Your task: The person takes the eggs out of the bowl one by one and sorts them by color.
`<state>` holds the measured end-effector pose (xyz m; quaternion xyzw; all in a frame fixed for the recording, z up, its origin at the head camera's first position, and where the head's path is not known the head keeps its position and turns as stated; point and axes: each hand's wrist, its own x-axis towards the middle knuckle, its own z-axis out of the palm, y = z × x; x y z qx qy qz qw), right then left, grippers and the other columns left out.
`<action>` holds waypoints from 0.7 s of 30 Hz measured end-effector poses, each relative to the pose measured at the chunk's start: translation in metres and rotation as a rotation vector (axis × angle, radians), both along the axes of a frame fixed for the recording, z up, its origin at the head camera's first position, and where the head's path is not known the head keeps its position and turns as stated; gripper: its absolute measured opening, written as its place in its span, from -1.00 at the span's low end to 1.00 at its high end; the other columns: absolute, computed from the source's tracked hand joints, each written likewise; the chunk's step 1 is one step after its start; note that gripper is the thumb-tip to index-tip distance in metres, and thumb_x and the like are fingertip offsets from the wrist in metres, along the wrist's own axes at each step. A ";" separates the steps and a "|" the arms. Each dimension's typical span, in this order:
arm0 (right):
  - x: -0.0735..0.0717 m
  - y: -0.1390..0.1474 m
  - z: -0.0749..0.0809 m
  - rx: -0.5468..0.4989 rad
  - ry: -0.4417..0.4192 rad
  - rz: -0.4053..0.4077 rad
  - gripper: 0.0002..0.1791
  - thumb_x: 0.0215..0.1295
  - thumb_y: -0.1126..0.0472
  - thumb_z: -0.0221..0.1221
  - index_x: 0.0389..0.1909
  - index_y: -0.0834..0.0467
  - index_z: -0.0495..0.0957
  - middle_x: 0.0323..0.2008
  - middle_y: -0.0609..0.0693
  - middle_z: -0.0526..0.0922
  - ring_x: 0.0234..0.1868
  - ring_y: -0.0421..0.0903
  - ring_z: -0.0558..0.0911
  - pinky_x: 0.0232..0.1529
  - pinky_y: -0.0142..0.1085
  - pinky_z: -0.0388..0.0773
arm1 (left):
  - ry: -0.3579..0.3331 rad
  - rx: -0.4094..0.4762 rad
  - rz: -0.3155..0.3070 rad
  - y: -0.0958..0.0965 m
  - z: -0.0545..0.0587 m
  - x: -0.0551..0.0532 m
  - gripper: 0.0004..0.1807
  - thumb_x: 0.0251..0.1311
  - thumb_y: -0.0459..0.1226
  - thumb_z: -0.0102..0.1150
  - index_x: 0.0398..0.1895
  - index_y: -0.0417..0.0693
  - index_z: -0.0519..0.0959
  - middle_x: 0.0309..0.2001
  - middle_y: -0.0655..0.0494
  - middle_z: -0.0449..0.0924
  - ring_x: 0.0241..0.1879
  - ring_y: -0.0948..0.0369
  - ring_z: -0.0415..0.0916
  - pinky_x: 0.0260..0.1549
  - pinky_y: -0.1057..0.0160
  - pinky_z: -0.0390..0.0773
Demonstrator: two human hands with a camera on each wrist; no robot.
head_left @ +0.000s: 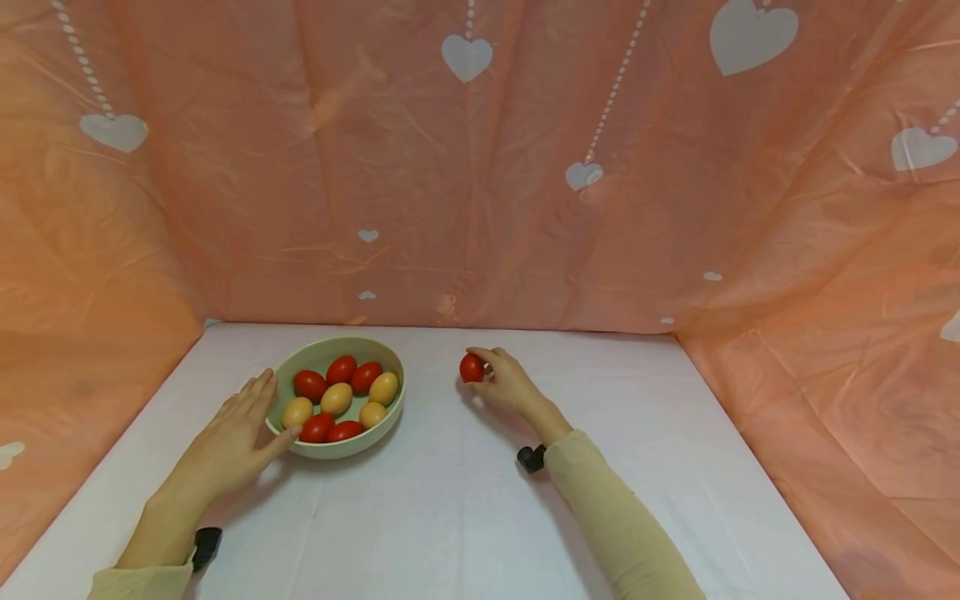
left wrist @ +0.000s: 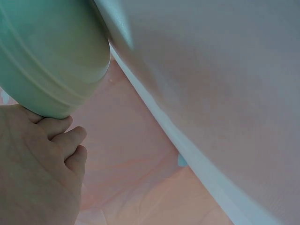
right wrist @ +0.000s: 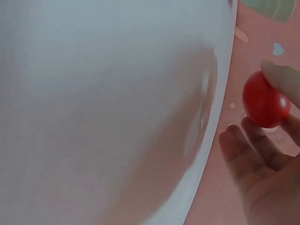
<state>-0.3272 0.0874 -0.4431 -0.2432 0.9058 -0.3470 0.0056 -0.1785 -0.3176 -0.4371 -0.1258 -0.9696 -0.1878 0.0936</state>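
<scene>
Right hand [head_left: 513, 390] pinches a glossy red egg [head_left: 472, 367] between thumb and fingers — right of the round pale-green bowl [head_left: 339, 451] of eggs [head_left: 336, 398], which the left hand [head_left: 234, 433] touches, fingers extended

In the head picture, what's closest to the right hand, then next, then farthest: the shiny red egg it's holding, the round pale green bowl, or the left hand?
1. Shiny red egg: nearest, pinched in the right hand.
2. Round pale green bowl: next, over to the left.
3. Left hand: farthest, at the bowl's left side.
</scene>
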 end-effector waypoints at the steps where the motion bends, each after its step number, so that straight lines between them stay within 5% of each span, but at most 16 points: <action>1: 0.000 0.000 -0.001 0.014 -0.005 -0.002 -0.32 0.31 0.25 0.41 0.44 0.18 0.46 0.00 0.15 0.57 0.01 0.06 0.61 0.09 -0.09 0.66 | -0.001 0.001 0.000 0.000 0.000 0.000 0.03 0.47 0.14 0.11 0.58 -0.51 -0.01 0.59 -0.49 -0.07 0.56 -0.39 -0.06 0.58 -0.26 -0.16; 21: -0.002 -0.001 -0.007 0.201 -0.037 0.008 -0.31 0.36 -0.06 0.38 0.43 0.13 0.48 0.07 0.16 0.61 0.08 0.07 0.60 0.22 -0.02 0.58 | 0.002 -0.004 0.004 -0.001 -0.001 -0.001 0.02 0.47 0.14 0.12 0.58 -0.52 0.01 0.59 -0.47 -0.07 0.56 -0.38 -0.06 0.59 -0.24 -0.18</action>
